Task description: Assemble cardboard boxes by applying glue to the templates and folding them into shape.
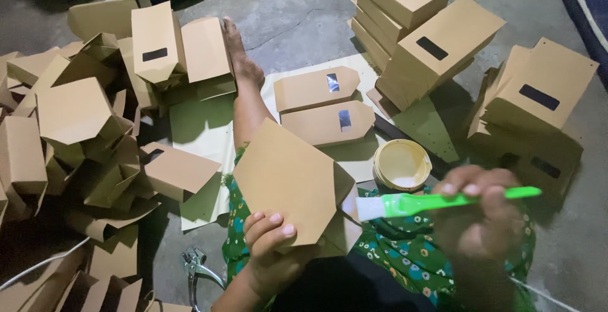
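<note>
With the left hand (269, 248) pinching only the bottom edge of the folded brown paper bag (288, 182) over her lap and the right hand (481, 214) clamped round the green brush (437, 201), the bag could flex and paste could smear onto its face.

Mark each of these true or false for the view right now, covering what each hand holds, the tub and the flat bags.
1. The left hand holds a folded brown paper bag. True.
2. The right hand holds scissors. False: its fingers grip a green-handled brush.
3. The round cream tub is closed with a lid. False: it stands open.
4. Two flat bags with small windows lie past the held bag. True.
5. The brush bristles point toward the held bag. True.
</note>
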